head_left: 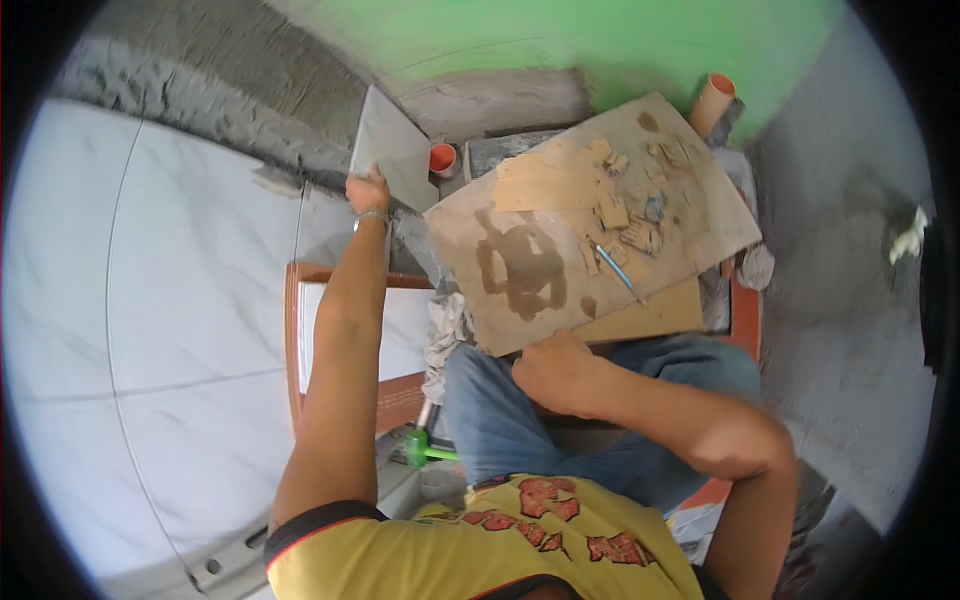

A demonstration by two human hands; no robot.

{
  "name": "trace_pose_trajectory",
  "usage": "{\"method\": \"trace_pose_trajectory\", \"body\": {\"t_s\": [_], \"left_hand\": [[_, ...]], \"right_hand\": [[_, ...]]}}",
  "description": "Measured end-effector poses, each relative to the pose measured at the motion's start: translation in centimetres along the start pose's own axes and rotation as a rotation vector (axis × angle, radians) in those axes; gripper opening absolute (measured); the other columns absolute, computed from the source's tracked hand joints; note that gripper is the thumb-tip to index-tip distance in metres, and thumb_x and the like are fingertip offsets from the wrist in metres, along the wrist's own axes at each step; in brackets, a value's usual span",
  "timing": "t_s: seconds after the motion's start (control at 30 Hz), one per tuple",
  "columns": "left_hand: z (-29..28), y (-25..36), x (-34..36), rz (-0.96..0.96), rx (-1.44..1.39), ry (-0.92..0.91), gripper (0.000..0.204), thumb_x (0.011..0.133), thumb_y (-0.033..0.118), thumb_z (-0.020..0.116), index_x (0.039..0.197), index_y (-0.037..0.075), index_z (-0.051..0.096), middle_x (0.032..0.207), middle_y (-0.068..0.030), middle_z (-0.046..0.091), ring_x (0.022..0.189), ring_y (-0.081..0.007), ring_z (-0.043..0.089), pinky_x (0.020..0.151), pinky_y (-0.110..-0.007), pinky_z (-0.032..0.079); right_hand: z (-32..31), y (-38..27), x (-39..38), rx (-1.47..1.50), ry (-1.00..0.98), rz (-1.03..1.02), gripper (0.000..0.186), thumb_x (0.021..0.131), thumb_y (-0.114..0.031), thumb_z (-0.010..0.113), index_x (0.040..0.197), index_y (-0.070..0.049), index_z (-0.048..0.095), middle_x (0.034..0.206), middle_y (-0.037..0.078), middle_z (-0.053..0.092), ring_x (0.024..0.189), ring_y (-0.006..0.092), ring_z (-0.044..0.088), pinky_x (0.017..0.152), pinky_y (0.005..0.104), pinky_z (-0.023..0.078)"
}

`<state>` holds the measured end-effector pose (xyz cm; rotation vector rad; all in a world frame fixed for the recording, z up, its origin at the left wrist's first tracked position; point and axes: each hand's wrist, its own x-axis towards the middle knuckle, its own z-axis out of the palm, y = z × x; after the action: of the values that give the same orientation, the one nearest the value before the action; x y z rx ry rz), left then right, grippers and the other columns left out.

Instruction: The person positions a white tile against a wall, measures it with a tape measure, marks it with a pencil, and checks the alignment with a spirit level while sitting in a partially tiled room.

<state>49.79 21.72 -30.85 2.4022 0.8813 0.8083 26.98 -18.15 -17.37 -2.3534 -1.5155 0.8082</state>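
My left hand [367,195] grips the lower left part of a pale tile [393,145], which stands tilted by the mortar strip. My right hand [550,365] is closed at the lower edge of a large stained board [470,290], seemingly holding it, with its fingertips partly hidden. On the board lie torn cardboard pieces [535,180] and a blue pen-like tool [618,270]. A second tan board [660,310] sits underneath, above my knees.
Marbled tiles [200,260] cover the left wall below rough mortar [230,80]. A red cup [442,160] and orange pipe [713,100] stand by the green wall [620,40]. A tile box [300,330], crumpled paper [445,340] and green mallet [418,448] lie lower left. A grey wall [820,300] bounds the right.
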Motion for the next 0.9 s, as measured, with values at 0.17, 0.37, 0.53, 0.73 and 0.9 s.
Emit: {"method": "trace_pose_trajectory", "body": {"t_s": [0.17,0.37,0.53,0.73,0.9], "left_hand": [[-0.6,2.3,-0.9,-0.158,0.044,-0.089,0.042,0.085,0.037,0.073,0.101,-0.002,0.066,0.101,-0.0263,0.07,0.099,-0.0438,0.067,0.086,-0.048,0.053],[-1.0,1.5,-0.8,-0.226,-0.011,-0.128,0.043,0.088,0.039,0.068,0.111,0.002,0.065,0.109,-0.0251,0.069,0.106,-0.0426,0.065,0.091,-0.05,0.051],[-0.6,2.0,-1.2,-0.237,-0.013,-0.143,0.043,0.089,0.038,0.067,0.111,0.002,0.064,0.112,-0.0249,0.068,0.108,-0.043,0.064,0.092,-0.05,0.05],[-0.8,1.8,-1.0,-0.241,-0.022,-0.167,0.043,0.089,0.039,0.067,0.115,0.005,0.063,0.112,-0.0242,0.068,0.107,-0.0428,0.064,0.093,-0.05,0.051],[-0.9,2.2,-1.1,-0.266,-0.003,-0.169,0.043,0.089,0.038,0.066,0.117,0.005,0.062,0.113,-0.0247,0.067,0.109,-0.0423,0.064,0.093,-0.05,0.05]], "right_hand": [[-0.1,-0.6,-0.7,-0.01,0.006,-0.031,0.016,0.084,-0.012,0.059,0.094,-0.002,0.066,0.086,0.017,0.07,0.083,0.0338,0.071,0.072,0.0455,0.056],[-0.7,-1.5,-1.2,-0.068,0.04,-0.03,0.016,0.088,-0.015,0.06,0.098,-0.003,0.065,0.086,0.015,0.068,0.081,0.0332,0.07,0.071,0.0446,0.056],[-0.7,-2.0,-1.2,-0.063,-0.014,-0.025,0.017,0.09,-0.017,0.061,0.101,-0.004,0.064,0.091,0.015,0.067,0.084,0.0329,0.069,0.073,0.0438,0.055],[-0.7,-2.4,-1.2,-0.075,-0.03,-0.027,0.017,0.09,-0.017,0.061,0.1,-0.004,0.064,0.093,0.016,0.067,0.086,0.0324,0.069,0.075,0.0437,0.056],[-0.7,-2.8,-1.2,-0.098,-0.025,-0.023,0.016,0.087,-0.015,0.063,0.098,-0.004,0.064,0.093,0.015,0.067,0.086,0.0314,0.07,0.075,0.0431,0.056]]}}
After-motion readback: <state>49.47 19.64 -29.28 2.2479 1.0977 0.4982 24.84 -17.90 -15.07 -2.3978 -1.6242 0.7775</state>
